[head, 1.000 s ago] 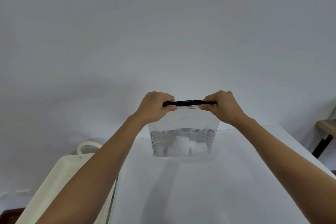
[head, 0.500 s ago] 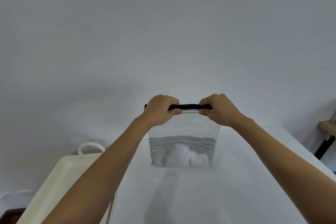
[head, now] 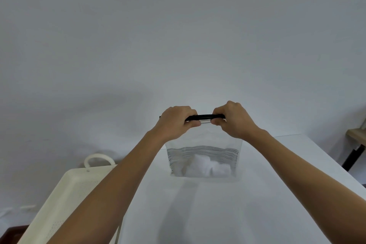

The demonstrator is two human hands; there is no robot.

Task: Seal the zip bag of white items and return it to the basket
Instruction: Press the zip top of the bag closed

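A clear zip bag (head: 204, 142) with thin wavy black lines stands upright on the white table (head: 247, 204), white fluffy items (head: 206, 166) lying in its bottom. Along its top runs a black zip strip (head: 205, 117). My left hand (head: 176, 123) pinches the left part of that strip, and my right hand (head: 231, 120) pinches the right part. Only a short stretch of strip shows between the two hands. The cream basket (head: 79, 188) with a loop handle sits at the lower left, beside the table and partly behind my left forearm.
A plain grey wall fills the upper view. A wooden shelf on a black leg (head: 356, 144) stands at the far right, past the table's edge. The table's left edge runs next to the basket.
Both hands have slid toward each other along the black strip, so the gap between them is shorter. The bag has stayed standing on the table.
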